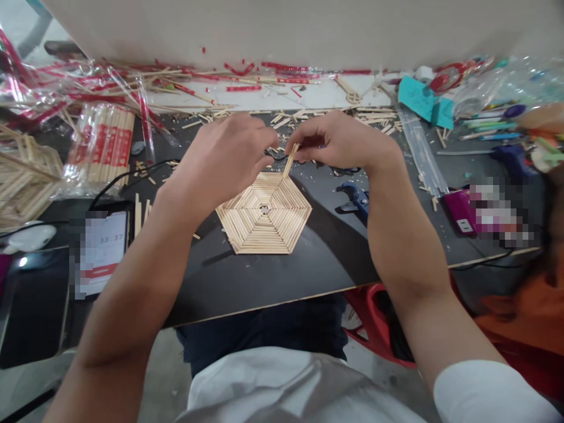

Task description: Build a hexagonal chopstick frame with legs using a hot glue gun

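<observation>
A hexagonal panel (264,232) of thin wooden sticks, laid in concentric rows around a small central hole, lies flat on the dark table. Above its far right corner, my right hand (332,141) pinches a short wooden stick (291,161), whose lower end meets the panel's edge; it may be two sticks side by side. My left hand (233,147) hovers over the panel's far left side with fingers curled and the thumb apart from the index finger. Nothing shows between them. Its palm side is hidden. Blue-handled cutters (356,200) lie right of the panel.
Wrapped chopsticks (99,144) and a stick-built piece (26,164) sit on the left, near a phone (106,249) showing a timer. Stick offcuts (304,117) litter the far side. A purple box (460,211) and long clear plastic sleeves (420,147) are on the right.
</observation>
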`<state>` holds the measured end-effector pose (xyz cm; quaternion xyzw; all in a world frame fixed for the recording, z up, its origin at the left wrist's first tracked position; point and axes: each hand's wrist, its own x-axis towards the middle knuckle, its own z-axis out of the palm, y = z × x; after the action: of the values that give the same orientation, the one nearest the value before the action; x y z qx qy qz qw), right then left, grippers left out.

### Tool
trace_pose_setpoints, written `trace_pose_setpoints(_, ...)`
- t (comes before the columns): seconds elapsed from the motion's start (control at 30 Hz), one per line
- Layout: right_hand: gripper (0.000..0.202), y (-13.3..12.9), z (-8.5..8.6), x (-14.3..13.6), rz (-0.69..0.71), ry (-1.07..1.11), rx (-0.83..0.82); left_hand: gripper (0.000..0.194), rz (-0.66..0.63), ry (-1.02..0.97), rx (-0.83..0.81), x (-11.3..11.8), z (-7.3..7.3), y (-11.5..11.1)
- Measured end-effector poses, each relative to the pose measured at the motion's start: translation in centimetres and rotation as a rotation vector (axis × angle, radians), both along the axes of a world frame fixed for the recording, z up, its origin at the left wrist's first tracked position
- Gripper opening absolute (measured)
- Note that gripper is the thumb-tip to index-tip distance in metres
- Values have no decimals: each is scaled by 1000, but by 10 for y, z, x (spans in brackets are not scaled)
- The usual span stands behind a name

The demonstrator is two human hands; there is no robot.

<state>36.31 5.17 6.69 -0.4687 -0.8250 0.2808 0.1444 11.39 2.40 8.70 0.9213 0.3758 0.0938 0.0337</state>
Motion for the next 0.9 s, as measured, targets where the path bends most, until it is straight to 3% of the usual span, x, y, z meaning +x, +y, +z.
trace_pose_setpoints(0.23, 13, -1, 0, 0, -50, 17, -25, 35, 30, 53, 29, -2, 3, 0)
trace_pose_setpoints(0.53, 6, -3, 2, -4, -60, -63, 75, 34, 23, 57, 40, -2, 5, -2)
trace_pose_setpoints(0.73, 10, -5, 3, -4, -78, -17, -16, 32, 31, 55, 35, -4, 6, -1)
trace_pose_setpoints(0.9, 13, -4, 2, 2, -9, 11, -30, 36, 11, 45, 16, -5, 5, 0)
